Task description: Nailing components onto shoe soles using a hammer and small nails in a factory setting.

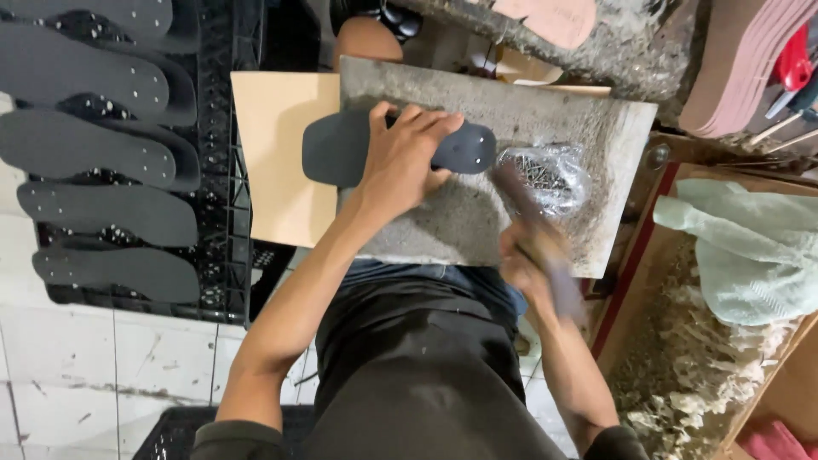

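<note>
A view from above of a person seated at a rough grey stone slab (545,111) that rests across the lap. The left hand (407,158) lies palm down on a dark grey shoe sole (341,149), fingers spread and curled over its middle, pressing it flat against the slab. The sole lies crosswise on the slab; its wide end hangs past the slab's left edge over a tan board (273,153), and its narrow end, dotted with small pale nail heads, points right.

The right hand (527,260) is closed in a fist around the handle of a hammer (532,226), which is blurred with motion. The hammer's head is just right of the sole's narrow end, beside a clear plastic bag of small nails (550,175) sitting on the slab.

To the left, a black plastic crate (230,213) holds a row of similar dark soles (94,145), stacked and overlapping. To the right, a pale green cloth (750,251) lies in a wooden box, and a stack of pinkish-brown soles (737,68) sits in the upper right corner.
</note>
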